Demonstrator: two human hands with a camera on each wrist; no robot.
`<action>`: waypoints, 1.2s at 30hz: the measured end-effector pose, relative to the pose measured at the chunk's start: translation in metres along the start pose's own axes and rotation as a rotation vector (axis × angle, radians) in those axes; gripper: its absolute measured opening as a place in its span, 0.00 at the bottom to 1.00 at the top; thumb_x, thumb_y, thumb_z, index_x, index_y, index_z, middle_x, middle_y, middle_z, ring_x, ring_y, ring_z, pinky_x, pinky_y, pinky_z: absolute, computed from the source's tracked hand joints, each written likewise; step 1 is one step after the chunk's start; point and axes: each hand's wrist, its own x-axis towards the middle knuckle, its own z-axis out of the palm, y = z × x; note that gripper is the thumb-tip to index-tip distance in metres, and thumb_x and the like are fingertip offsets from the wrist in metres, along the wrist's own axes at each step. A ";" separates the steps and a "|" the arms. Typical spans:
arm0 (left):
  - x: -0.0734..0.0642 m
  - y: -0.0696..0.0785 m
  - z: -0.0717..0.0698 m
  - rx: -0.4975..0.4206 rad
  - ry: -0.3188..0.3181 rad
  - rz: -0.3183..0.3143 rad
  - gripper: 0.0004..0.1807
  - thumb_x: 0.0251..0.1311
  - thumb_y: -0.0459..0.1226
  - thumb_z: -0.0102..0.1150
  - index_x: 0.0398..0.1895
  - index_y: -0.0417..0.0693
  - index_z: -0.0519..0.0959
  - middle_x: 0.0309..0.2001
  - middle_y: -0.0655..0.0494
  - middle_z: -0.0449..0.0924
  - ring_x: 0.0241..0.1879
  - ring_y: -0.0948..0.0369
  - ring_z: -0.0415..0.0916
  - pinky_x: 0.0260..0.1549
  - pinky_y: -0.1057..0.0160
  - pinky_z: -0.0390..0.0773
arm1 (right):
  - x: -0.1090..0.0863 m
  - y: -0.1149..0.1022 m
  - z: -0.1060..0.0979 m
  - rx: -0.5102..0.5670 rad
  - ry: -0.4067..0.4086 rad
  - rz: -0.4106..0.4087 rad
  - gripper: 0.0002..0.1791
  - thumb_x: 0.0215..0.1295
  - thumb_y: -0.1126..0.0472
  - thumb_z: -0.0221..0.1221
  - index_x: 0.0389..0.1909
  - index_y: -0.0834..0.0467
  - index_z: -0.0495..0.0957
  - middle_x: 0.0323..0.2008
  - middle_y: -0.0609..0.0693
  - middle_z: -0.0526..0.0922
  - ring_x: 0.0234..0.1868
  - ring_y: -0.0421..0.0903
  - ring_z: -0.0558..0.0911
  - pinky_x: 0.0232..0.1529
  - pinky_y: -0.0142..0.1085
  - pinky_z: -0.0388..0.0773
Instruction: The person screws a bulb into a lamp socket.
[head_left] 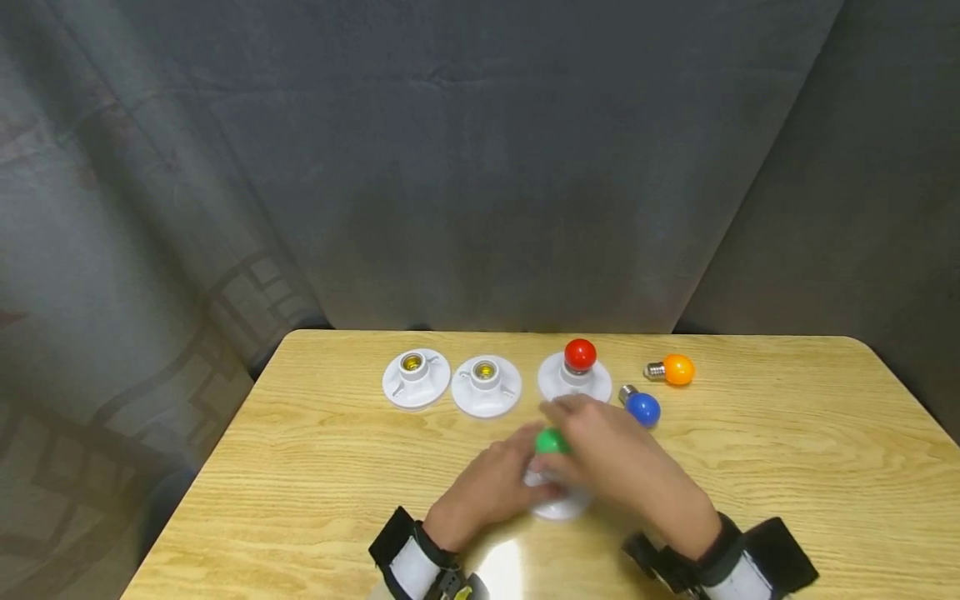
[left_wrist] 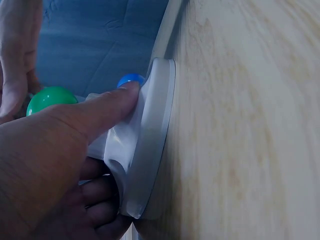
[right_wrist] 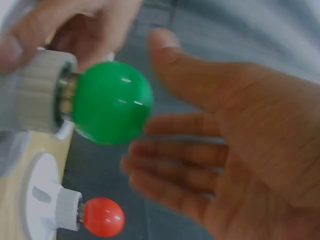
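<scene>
A green light bulb sits in the neck of a white lamp socket, with some of its metal screw base showing. My left hand holds that socket on the table, thumb on one side and fingers curled at the other. Around the green bulb, my right hand is spread, its fingers fairly straight and the thumb off the glass. Whether a fingertip touches the bulb, I cannot tell. Behind the hands, a red bulb stands upright in another white socket.
Two bulbless white sockets, one far left and one beside it, stand toward the back. At the right, an orange bulb and a blue bulb lie loose on the wooden table. A grey curtain hangs behind.
</scene>
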 end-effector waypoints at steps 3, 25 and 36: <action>0.000 0.001 -0.001 -0.022 -0.014 -0.053 0.42 0.57 0.59 0.61 0.72 0.56 0.61 0.61 0.55 0.77 0.53 0.59 0.80 0.52 0.63 0.80 | -0.003 0.002 -0.007 0.070 -0.050 -0.053 0.27 0.55 0.56 0.69 0.57 0.56 0.78 0.58 0.53 0.80 0.51 0.49 0.83 0.49 0.40 0.84; -0.002 0.003 -0.002 -0.025 -0.007 -0.073 0.43 0.56 0.59 0.62 0.73 0.60 0.60 0.61 0.54 0.78 0.53 0.58 0.80 0.52 0.62 0.80 | 0.000 0.002 -0.002 0.072 -0.091 -0.118 0.15 0.56 0.63 0.67 0.46 0.56 0.83 0.32 0.44 0.81 0.28 0.34 0.73 0.28 0.23 0.73; -0.002 0.004 -0.002 -0.030 -0.006 -0.054 0.42 0.56 0.59 0.61 0.73 0.64 0.59 0.69 0.61 0.69 0.59 0.56 0.77 0.58 0.59 0.78 | 0.002 0.001 0.003 0.053 -0.058 -0.060 0.03 0.56 0.60 0.66 0.32 0.53 0.83 0.26 0.43 0.75 0.21 0.35 0.67 0.21 0.24 0.67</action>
